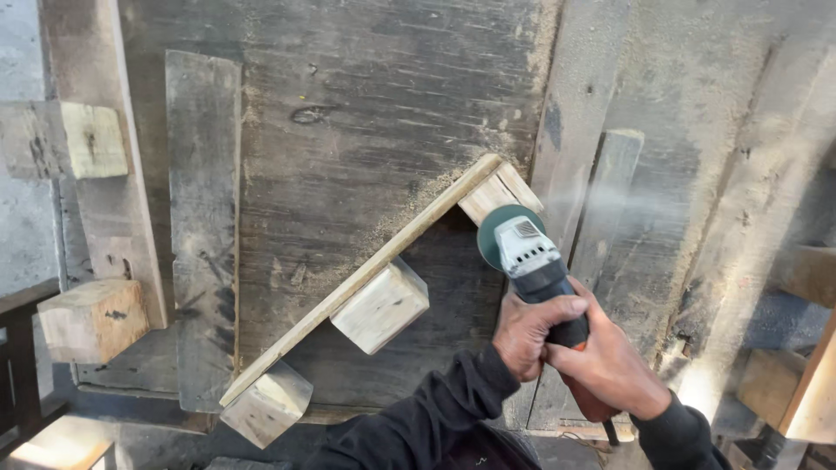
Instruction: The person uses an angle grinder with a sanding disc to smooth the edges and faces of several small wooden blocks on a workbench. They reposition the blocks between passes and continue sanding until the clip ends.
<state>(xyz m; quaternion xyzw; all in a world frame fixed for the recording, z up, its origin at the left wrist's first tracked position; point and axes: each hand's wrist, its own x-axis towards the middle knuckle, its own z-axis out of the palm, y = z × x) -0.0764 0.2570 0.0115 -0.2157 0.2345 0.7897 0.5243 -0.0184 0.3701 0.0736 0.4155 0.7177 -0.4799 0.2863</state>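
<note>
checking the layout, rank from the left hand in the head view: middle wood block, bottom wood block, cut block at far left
1. middle wood block, just left of the left hand
2. bottom wood block, lower left
3. cut block at far left, by the frame edge

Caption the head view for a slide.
Both hands, left hand and right hand, hold an angle grinder against a wooden pallet piece.

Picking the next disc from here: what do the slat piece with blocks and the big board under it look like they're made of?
Slat piece: seemingly bare, unfinished wood, with pale cut faces, visible grain and sawdust along its edge where the grinder meets it. Big board: apparently weathered wood, grey-brown and dusty, with coarse grain and a knot; no paint or varnish visible.
</note>
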